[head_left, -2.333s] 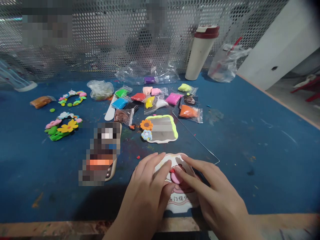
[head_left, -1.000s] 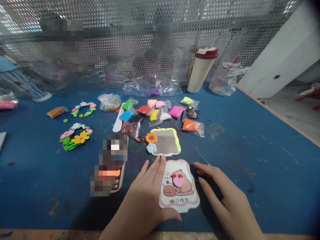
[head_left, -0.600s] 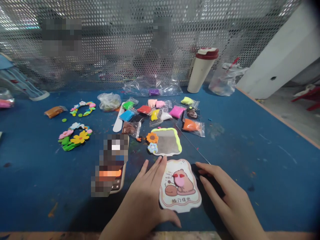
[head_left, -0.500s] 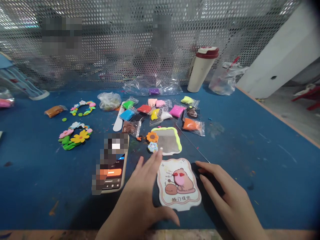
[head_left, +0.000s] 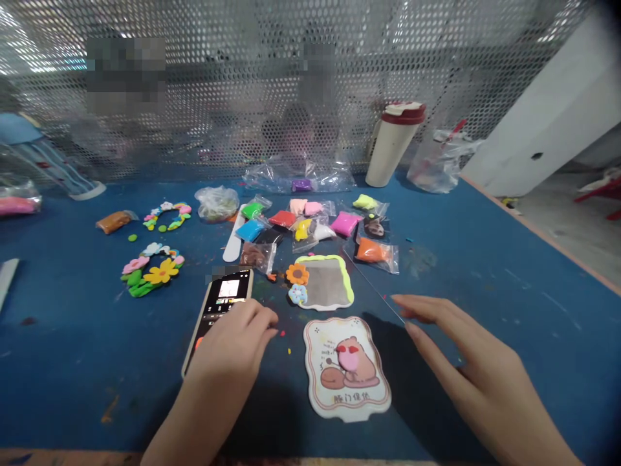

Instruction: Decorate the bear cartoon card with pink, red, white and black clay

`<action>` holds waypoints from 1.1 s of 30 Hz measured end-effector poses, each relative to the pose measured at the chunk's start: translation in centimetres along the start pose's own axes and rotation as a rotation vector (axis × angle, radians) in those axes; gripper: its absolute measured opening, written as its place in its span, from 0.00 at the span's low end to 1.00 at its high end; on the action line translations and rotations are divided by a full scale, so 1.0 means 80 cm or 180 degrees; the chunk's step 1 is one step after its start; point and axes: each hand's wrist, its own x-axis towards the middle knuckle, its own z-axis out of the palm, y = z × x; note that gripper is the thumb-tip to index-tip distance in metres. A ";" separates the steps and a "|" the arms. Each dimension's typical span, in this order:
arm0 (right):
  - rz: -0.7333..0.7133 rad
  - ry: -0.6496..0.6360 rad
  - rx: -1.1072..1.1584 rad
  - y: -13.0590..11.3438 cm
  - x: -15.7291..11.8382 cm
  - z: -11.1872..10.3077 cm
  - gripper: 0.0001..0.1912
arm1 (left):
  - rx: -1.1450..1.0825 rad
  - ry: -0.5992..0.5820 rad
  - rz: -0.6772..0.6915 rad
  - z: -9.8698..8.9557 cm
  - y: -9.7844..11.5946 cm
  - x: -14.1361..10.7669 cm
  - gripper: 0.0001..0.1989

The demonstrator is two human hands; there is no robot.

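Note:
My left hand (head_left: pixel 233 343) lies over the lower half of a smartphone (head_left: pixel 226 301), its fingers curled past the phone's right edge. The phone sits on the blue table (head_left: pixel 524 323) with its screen lit. My right hand (head_left: pixel 466 349) hovers to the right, fingers apart, holding nothing. Between my hands lies a white scalloped card (head_left: pixel 347 369) with a brown clay-decorated animal and a pink clay piece on it. Neither hand touches the card. Beyond it lies a mirror (head_left: pixel 326 283) with a lime-green clay border.
Bagged clay in several colours (head_left: pixel 310 226) covers the table's middle. Two clay flower wreaths (head_left: pixel 150 275) lie at left, with a white spatula (head_left: pixel 233 233) beside the bags. A white cup with a dark red lid (head_left: pixel 392 145) stands against a perforated metal screen (head_left: pixel 233 77).
My left hand has moved off the card onto the phone. My right hand has moved away to the right. The card has stayed in place.

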 end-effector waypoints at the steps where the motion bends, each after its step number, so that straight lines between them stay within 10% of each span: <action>1: -0.0081 0.0006 -0.0014 -0.001 0.007 -0.002 0.11 | 0.0008 -0.0121 0.0109 0.004 -0.002 0.003 0.10; 10: -0.0232 -0.0190 0.0255 -0.018 0.022 0.011 0.10 | -0.0363 0.0228 -0.0154 0.006 0.035 0.010 0.12; 17: -0.0356 -0.0461 0.0935 -0.050 0.016 0.013 0.13 | -0.2117 0.0574 -0.0683 -0.007 0.078 0.012 0.15; 33: -0.0213 0.0265 0.1234 -0.069 -0.001 0.027 0.11 | -0.3499 -0.0024 -0.1072 0.000 0.100 0.020 0.11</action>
